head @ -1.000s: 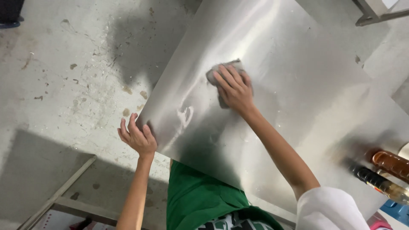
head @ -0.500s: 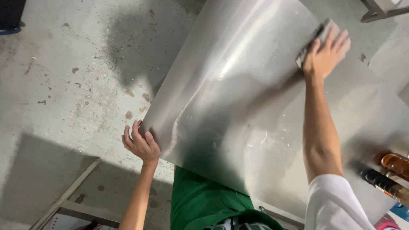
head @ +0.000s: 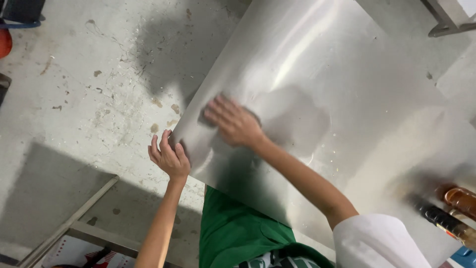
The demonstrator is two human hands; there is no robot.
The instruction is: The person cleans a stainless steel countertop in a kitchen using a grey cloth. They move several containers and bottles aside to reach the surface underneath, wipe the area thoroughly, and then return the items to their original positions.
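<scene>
Grey cloth (head: 206,118) under flat, spread right hand (head: 237,124) on shiny bench (head: 347,99); left hand (head: 169,156) curled on bench edge.

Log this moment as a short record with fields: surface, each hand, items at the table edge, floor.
surface: shiny stainless steel tabletop, tilted across the view
right hand: right hand pressed flat on a dark cloth near the table's corner, blurred
left hand: left hand in a grip on the table's corner edge
table edge items: brown glass bottles at lower right
floor: stained grey concrete floor
clothing: green shorts, white sleeve
</scene>
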